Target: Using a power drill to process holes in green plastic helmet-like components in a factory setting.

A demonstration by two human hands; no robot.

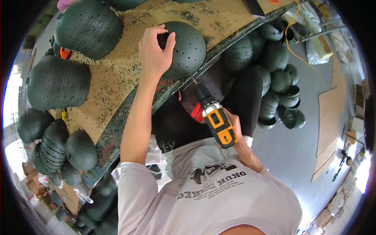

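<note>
On the table's (105,80) edge, our left hand (156,51) rests against a smooth, dark-green, hole-dotted dome (188,49), thumb and forefinger parted. Our right hand (234,124) grips a yellow-and-black drill (221,124). Crumbly shavings (127,58) litter brown board; grey floor (291,147) spreads beyond.

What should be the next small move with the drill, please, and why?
Probably ease the drill into line with the dark green shell, keeping the left hand against it. The right hand grips the drill, whose bit points toward the shell's near edge; I cannot tell whether they touch.
</note>
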